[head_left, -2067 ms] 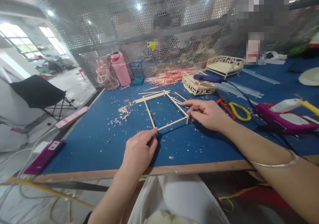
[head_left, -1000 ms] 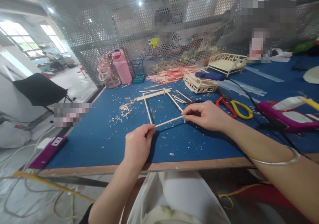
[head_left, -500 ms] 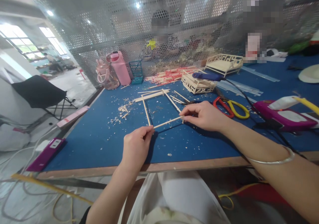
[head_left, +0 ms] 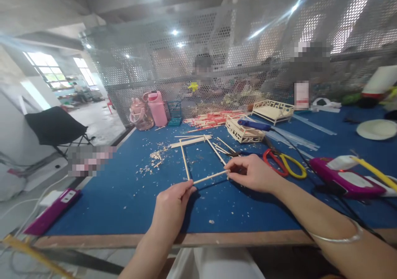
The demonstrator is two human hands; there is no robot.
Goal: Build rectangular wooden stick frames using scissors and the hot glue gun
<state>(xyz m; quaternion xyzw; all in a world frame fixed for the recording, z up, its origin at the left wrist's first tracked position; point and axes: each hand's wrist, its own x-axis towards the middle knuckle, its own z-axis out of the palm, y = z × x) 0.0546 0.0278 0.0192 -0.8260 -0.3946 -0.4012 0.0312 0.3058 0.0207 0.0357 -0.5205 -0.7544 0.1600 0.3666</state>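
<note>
A thin pale wooden stick [head_left: 210, 177] runs between my two hands, near side of a four-sided stick frame [head_left: 185, 161] over the blue table. My left hand [head_left: 173, 200] pinches its left end, at the frame's near left corner. At the other end, my right hand [head_left: 249, 173] pinches the stick at the near right corner. Whether the stick is joined to the side sticks is hidden by my fingertips. The frame's far side rests by a small bundle of sticks [head_left: 190, 141]. Past my right hand lie scissors [head_left: 293, 166] with one red and one yellow handle.
Wood chips [head_left: 157, 157] are strewn left of the frame. Behind stand a pink bottle [head_left: 157, 108], red-and-white sticks [head_left: 214, 119] and two small wooden stick models [head_left: 245, 131]. A blue-handled tool [head_left: 254, 125] with a cord leans there. A purple power strip [head_left: 345, 177] lies right.
The camera view has tilted up, so the table and hands appear lower. Both hands keep their pinch on the stick, with little visible movement against the frame.
</note>
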